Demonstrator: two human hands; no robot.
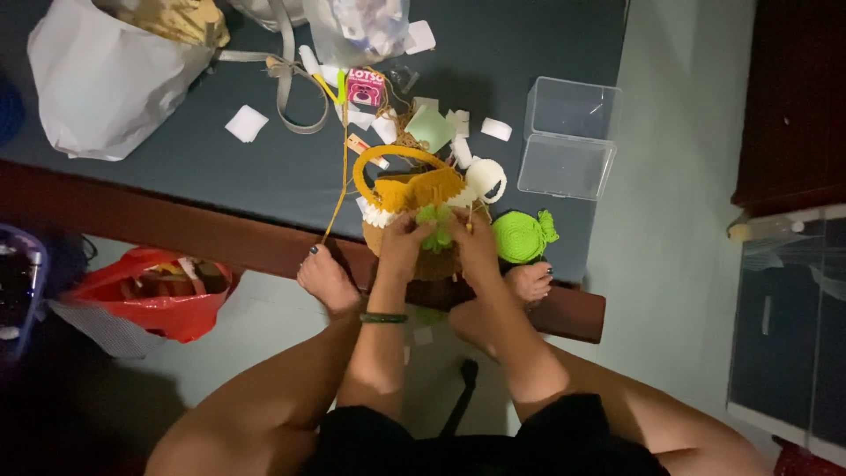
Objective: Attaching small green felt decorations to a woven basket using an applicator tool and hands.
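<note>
So the small green crocheted piece [434, 227] sits pinched between both hands, right at the front of a yellow-orange crocheted basket [414, 198] with a curved handle. Left hand [404, 242] and right hand [474, 245] both have their fingers closed together on that green bit, one from each side, holding it against the basket's rim at the edge of the dark mattress.

Progress-wise, I'd say it's well along: the basket body and handle look finished, there's a white trim along the rim, and the green piece looks like a fluffy little leaf or tuft, not visibly fastened yet. Can't tell if a needle is in play.

Just right of the grip lies a bright green round crocheted piece [522, 236], and just above it a white ball-shaped one [486, 179]. A yellow yarn strand [339, 176] runs off up-left. Further up-right is a clear plastic box [568, 137]; far left, a white bag [101, 79] and a red bag [159, 295].
</note>
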